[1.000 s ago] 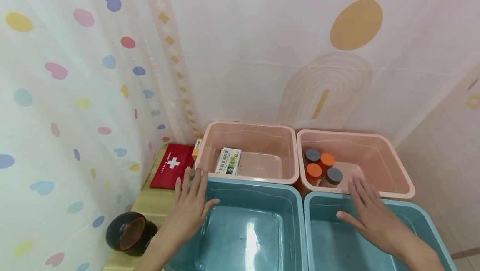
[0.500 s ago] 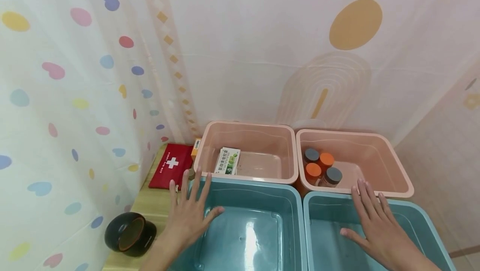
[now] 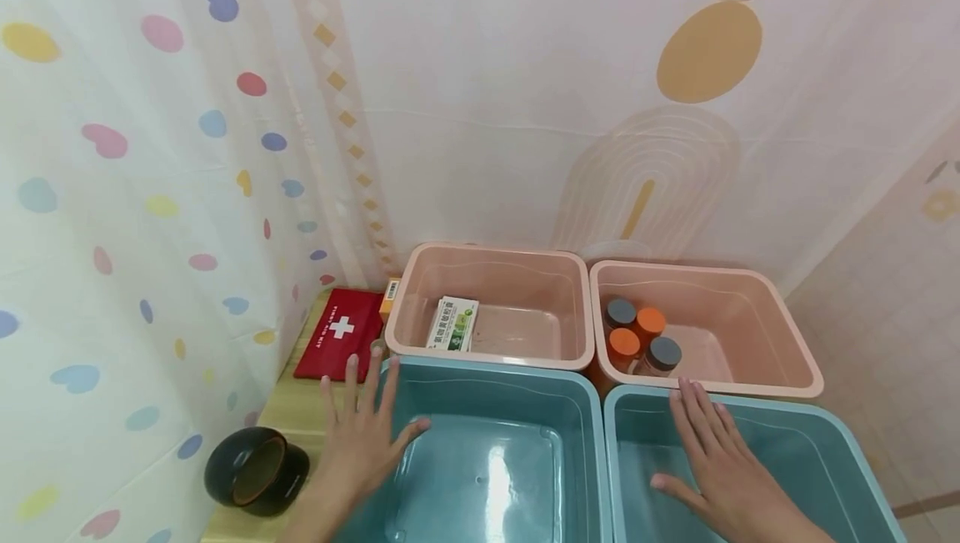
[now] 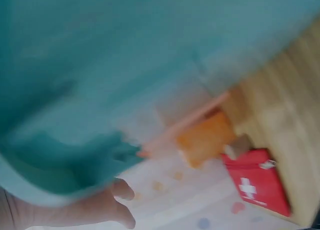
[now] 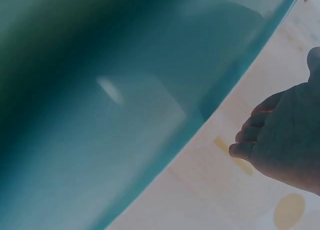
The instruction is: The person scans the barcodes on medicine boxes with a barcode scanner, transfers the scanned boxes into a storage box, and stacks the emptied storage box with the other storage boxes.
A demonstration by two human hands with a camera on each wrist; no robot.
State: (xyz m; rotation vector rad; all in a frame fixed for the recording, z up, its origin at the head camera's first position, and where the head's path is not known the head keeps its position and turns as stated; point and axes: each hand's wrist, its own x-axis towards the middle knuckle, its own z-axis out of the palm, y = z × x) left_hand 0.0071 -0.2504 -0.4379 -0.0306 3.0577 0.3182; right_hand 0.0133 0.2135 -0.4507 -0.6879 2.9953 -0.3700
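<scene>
My left hand point(image 3: 363, 447) hovers with spread fingers over the left edge of the left teal bin point(image 3: 495, 368), close to a red first aid pouch point(image 3: 352, 322). My right hand point(image 3: 723, 468) is held flat, fingers straight, above the right teal bin point(image 3: 611, 451), its fingertips near the front rim of the right pink bin point(image 3: 720, 301). Neither hand holds anything. White medicine boxes point(image 3: 453, 324) lie in the left pink bin point(image 3: 536, 289). Several jars with orange and grey lids point(image 3: 664, 352) stand in the right pink bin. The left wrist view is blurred.
Left of the bins, a black rounded thing point(image 3: 258, 468), perhaps a bowl, sits on the wooden table point(image 3: 288, 409). An orange box point(image 3: 390, 296) stands between the pouch and the left pink bin. A patterned curtain point(image 3: 480, 109) hangs behind.
Both hands have shifted a little to the left, and the left hand's fingers are spread wider than a second ago. The bins and their contents keep their places.
</scene>
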